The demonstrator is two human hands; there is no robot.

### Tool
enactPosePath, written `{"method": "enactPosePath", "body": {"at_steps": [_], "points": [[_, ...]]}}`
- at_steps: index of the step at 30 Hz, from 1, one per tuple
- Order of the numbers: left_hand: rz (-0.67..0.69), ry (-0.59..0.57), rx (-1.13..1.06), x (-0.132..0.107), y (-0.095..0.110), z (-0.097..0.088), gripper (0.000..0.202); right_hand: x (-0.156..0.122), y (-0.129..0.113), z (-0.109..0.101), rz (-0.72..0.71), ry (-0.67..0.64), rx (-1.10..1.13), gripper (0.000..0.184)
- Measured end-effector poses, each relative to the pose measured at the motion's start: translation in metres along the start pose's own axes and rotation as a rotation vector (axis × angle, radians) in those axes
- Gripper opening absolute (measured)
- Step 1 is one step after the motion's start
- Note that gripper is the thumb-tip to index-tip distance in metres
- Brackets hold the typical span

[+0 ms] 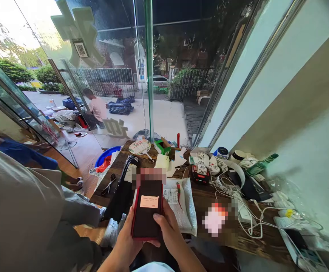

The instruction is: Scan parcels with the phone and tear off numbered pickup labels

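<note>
A red-edged phone (144, 223) is held above the near side of the tabletop (205, 194), its lit screen turned upward, presumably for reading. It is clasped from both sides: the left edge is cradled by the left hand (127, 232), the right by the right hand (168, 223), whose thumb is laid over the screen, apparently for control. Beyond, a bubble-wrap parcel (187, 207) and a black parcel (122, 189) are laid flat; scissors (108, 185) are set beside the latter, probably for easy reach.

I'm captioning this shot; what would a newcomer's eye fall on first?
Probably the phone, lower middle, in left hand and right hand, its dark screen showing a pale box. Next, the big pale sign on the glass, upper left, and the tilted green bottle at right.
</note>
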State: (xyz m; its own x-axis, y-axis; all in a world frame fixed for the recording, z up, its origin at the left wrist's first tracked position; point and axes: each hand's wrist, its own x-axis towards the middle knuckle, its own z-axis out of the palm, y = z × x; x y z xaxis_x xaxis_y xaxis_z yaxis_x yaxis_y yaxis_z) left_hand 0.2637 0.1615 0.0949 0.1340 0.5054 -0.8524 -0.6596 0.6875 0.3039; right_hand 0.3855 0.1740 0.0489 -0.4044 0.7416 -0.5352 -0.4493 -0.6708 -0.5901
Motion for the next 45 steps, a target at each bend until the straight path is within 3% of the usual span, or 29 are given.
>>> {"method": "enactPosePath", "body": {"at_steps": [3, 6, 11, 15, 18, 21, 25, 27, 31, 35, 41, 45], "points": [[-0.012, 0.031, 0.021, -0.001, -0.003, 0.002, 0.065, 0.002, -0.006, 0.006, 0.053, 0.114, -0.028, 0.052], [0.028, 0.116, 0.033, -0.006, -0.004, 0.017, 0.087, 0.004, -0.013, 0.012, 0.072, 0.161, -0.039, 0.058], [0.121, 0.268, 0.081, -0.011, -0.003, 0.035, 0.083, 0.007, -0.003, 0.015, 0.046, 0.235, -0.053, 0.058], [0.055, 0.253, 0.022, -0.009, -0.001, 0.026, 0.111, 0.006, 0.005, 0.012, 0.066, 0.263, -0.038, 0.060], [0.064, 0.231, 0.066, -0.009, -0.002, 0.027, 0.105, 0.002, 0.006, 0.006, 0.092, 0.222, 0.029, 0.071], [0.034, 0.188, 0.102, -0.012, -0.004, 0.032, 0.094, -0.003, 0.006, 0.002, 0.024, 0.138, 0.000, 0.068], [0.013, 0.202, 0.113, -0.013, -0.006, 0.030, 0.077, -0.010, 0.011, 0.002, -0.115, 0.156, -0.051, 0.067], [0.044, 0.259, 0.070, -0.010, -0.004, 0.025, 0.083, -0.014, 0.015, 0.004, -0.152, 0.197, -0.086, 0.070], [0.060, 0.303, -0.225, -0.003, 0.002, 0.014, 0.124, -0.017, 0.019, 0.004, -0.183, 0.197, -0.133, 0.071], [0.006, 0.196, -0.222, -0.003, 0.005, 0.014, 0.117, -0.017, 0.021, 0.000, -0.223, 0.153, -0.180, 0.068], [0.012, 0.192, -0.135, -0.009, 0.004, 0.022, 0.118, -0.020, 0.016, -0.004, -0.327, 0.098, -0.272, 0.070], [0.003, 0.122, -0.131, -0.009, 0.006, 0.015, 0.113, -0.025, 0.009, -0.012, -0.510, 0.116, -0.543, 0.059]]}}
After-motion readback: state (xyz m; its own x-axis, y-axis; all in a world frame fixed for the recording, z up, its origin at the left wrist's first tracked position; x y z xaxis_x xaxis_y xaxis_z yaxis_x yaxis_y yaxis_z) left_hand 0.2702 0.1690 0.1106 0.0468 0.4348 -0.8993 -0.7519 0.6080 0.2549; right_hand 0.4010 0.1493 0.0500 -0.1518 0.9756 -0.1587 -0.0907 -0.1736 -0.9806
